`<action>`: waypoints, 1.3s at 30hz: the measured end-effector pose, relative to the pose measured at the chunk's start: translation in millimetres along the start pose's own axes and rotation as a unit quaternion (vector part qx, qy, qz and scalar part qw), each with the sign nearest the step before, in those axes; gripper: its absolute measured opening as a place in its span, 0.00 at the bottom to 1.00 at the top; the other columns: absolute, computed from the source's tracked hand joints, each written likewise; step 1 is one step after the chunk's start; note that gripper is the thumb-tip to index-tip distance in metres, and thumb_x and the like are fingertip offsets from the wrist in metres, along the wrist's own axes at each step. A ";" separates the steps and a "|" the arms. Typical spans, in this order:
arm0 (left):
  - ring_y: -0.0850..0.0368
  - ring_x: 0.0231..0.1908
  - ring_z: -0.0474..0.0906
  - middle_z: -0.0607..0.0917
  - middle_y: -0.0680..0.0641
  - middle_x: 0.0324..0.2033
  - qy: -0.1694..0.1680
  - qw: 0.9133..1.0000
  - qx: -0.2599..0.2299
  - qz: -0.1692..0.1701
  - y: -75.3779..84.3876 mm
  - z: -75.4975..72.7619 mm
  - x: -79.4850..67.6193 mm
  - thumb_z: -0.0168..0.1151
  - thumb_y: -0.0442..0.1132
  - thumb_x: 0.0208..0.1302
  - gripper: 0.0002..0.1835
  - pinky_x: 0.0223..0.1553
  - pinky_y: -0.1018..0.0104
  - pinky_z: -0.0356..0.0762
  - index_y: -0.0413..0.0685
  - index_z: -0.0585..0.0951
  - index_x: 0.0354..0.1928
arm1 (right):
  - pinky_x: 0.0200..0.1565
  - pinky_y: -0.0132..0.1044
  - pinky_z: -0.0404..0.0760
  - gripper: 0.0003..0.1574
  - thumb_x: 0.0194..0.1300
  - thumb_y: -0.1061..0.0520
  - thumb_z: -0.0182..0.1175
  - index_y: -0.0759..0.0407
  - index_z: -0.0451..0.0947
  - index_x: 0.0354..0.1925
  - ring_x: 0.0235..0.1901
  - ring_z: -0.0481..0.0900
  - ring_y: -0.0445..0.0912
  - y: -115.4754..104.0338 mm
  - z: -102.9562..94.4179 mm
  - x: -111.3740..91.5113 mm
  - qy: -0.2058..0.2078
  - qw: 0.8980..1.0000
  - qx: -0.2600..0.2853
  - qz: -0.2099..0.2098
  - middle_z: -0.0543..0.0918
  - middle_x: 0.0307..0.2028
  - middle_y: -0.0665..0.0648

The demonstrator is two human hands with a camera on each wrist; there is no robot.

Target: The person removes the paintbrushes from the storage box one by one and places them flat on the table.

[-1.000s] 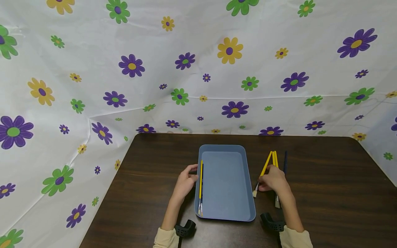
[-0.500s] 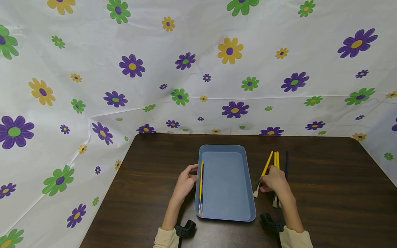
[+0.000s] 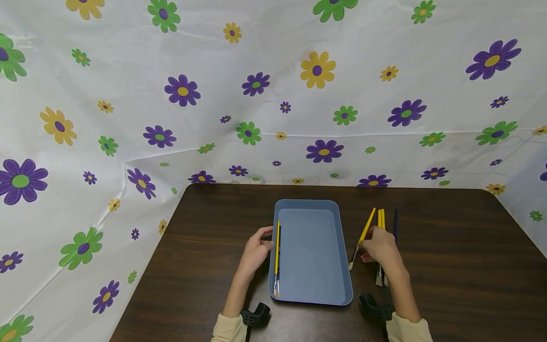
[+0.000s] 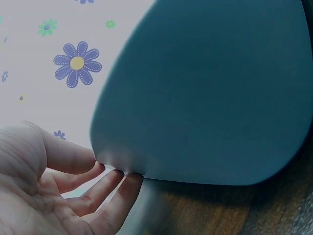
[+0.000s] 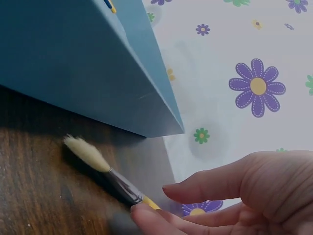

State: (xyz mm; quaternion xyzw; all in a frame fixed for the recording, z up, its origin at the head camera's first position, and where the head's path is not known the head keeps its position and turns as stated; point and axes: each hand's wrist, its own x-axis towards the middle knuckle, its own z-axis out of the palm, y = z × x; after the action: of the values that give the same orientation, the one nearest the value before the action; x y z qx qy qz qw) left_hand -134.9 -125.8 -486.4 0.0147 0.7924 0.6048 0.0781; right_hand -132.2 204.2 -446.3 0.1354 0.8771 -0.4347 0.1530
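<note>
A blue-grey tray [image 3: 314, 256] lies on the table, with a yellow-handled and a dark-handled paintbrush [image 3: 277, 251] lengthwise along its left wall. My left hand [image 3: 255, 251] touches the tray's left side; in the left wrist view its fingertips [image 4: 132, 183] and thumb meet the tray's edge. Right of the tray, my right hand [image 3: 380, 247] reaches down over a slanted yellow paintbrush [image 3: 367, 225]. Seen from the right wrist, its pale bristles [image 5: 90, 154] point away, a finger touches the handle near the ferrule, and the thumb stands apart from it.
Two more yellow-handled brushes [image 3: 381, 218] and a dark blue-handled brush [image 3: 396, 223] lie partly behind the right hand. A flower-patterned sheet [image 3: 316, 109] rises behind the dark wooden table [image 3: 461, 247]. Black wrist mounts [image 3: 256, 315] sit at both wrists.
The yellow and dark blue brushes under and beyond my right hand shifted slightly right. The slanted brush's bristle end moved a little away from me. My left hand and the tray stayed put.
</note>
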 end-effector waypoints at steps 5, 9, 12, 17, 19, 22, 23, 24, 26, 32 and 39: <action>0.46 0.46 0.83 0.80 0.36 0.59 -0.001 1.000 -0.007 0.001 -0.4 -0.1 -0.2 0.55 0.28 0.69 0.24 0.44 0.52 0.81 0.37 0.76 0.67 | 0.28 0.39 0.85 0.34 0.71 0.65 0.59 0.87 0.60 0.66 0.22 0.84 0.47 -2.9 -0.1 -4.7 0.021 0.999 -0.023 -0.033 0.83 0.31 0.68; 0.46 0.46 0.83 0.80 0.35 0.59 -0.001 1.000 -0.007 0.003 0.2 -0.5 -0.5 0.55 0.28 0.69 0.24 0.44 0.51 0.81 0.36 0.76 0.67 | 0.29 0.39 0.82 0.32 0.72 0.62 0.58 0.85 0.64 0.65 0.24 0.82 0.47 -6.0 0.5 -10.0 0.038 0.996 -0.040 -0.067 0.82 0.26 0.61; 0.46 0.47 0.83 0.80 0.35 0.59 -0.001 1.000 -0.006 0.002 0.4 -1.0 -0.5 0.55 0.28 0.69 0.24 0.44 0.53 0.81 0.36 0.76 0.67 | 0.30 0.40 0.81 0.30 0.73 0.61 0.57 0.83 0.67 0.64 0.24 0.81 0.48 -8.1 0.7 -12.4 0.046 0.995 -0.038 -0.085 0.82 0.25 0.58; 0.48 0.46 0.82 0.80 0.37 0.58 0.000 1.000 0.001 -0.006 0.9 -0.4 0.1 0.55 0.29 0.69 0.24 0.41 0.58 0.78 0.38 0.77 0.67 | 0.30 0.40 0.82 0.27 0.74 0.61 0.57 0.81 0.70 0.61 0.25 0.83 0.49 -10.1 1.1 -13.8 0.061 0.992 -0.028 -0.106 0.82 0.26 0.57; 0.48 0.46 0.82 0.81 0.37 0.58 0.000 1.000 0.004 -0.005 0.7 -0.8 0.3 0.56 0.29 0.69 0.24 0.41 0.59 0.77 0.37 0.77 0.67 | 0.30 0.38 0.82 0.26 0.74 0.61 0.58 0.81 0.72 0.60 0.25 0.84 0.49 -11.2 1.8 -14.3 0.066 0.991 -0.019 -0.116 0.82 0.27 0.57; 0.48 0.46 0.82 0.81 0.37 0.58 0.001 1.000 0.005 -0.002 0.1 -0.5 0.4 0.56 0.29 0.69 0.24 0.41 0.58 0.77 0.37 0.77 0.67 | 0.30 0.34 0.83 0.24 0.75 0.61 0.58 0.80 0.73 0.60 0.26 0.85 0.51 -13.5 3.5 -15.4 0.073 0.988 -0.002 -0.135 0.83 0.27 0.57; 0.48 0.46 0.82 0.81 0.37 0.58 0.001 1.000 0.004 -0.002 0.0 -0.5 0.4 0.56 0.29 0.69 0.24 0.41 0.58 0.78 0.37 0.77 0.67 | 0.29 0.33 0.83 0.24 0.75 0.61 0.58 0.80 0.73 0.59 0.26 0.85 0.51 -14.5 4.2 -16.1 0.075 0.987 0.005 -0.142 0.84 0.27 0.57; 0.48 0.46 0.82 0.81 0.37 0.58 0.001 1.000 0.004 -0.001 -0.1 -0.4 0.4 0.56 0.29 0.69 0.24 0.41 0.58 0.78 0.37 0.77 0.67 | 0.29 0.32 0.83 0.23 0.75 0.61 0.58 0.80 0.73 0.59 0.26 0.85 0.51 -15.8 4.8 -16.8 0.078 0.986 0.011 -0.149 0.84 0.27 0.57; 0.48 0.46 0.82 0.81 0.37 0.58 0.002 1.000 0.002 -0.001 -0.3 -0.1 0.4 0.56 0.29 0.69 0.24 0.41 0.58 0.78 0.37 0.77 0.67 | 0.29 0.31 0.82 0.22 0.75 0.62 0.58 0.80 0.74 0.58 0.26 0.85 0.51 -18.2 6.7 -18.7 0.082 0.983 0.021 -0.162 0.84 0.28 0.57; 0.48 0.45 0.82 0.81 0.37 0.58 0.003 1.000 -0.003 0.000 -0.3 -0.5 1.2 0.56 0.29 0.68 0.24 0.40 0.59 0.78 0.37 0.77 0.66 | 0.30 0.32 0.84 0.20 0.74 0.64 0.59 0.79 0.76 0.57 0.26 0.86 0.51 -26.5 12.6 -23.2 0.087 0.978 0.051 -0.184 0.85 0.28 0.59; 0.48 0.46 0.82 0.81 0.37 0.57 0.006 1.000 0.003 0.005 -0.1 -1.0 1.1 0.56 0.29 0.68 0.24 0.39 0.61 0.76 0.37 0.77 0.66 | 0.33 0.33 0.85 0.18 0.74 0.64 0.59 0.77 0.78 0.56 0.28 0.86 0.52 -35.7 21.9 -26.6 0.075 0.976 0.070 -0.192 0.85 0.28 0.58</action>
State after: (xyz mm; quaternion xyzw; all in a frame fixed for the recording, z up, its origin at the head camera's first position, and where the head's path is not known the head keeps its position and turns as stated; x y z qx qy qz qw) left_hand -136.1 -126.6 -486.4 0.0151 0.7945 0.6029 0.0705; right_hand -117.8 162.9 -422.9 0.0074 0.8632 -0.5047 -0.0096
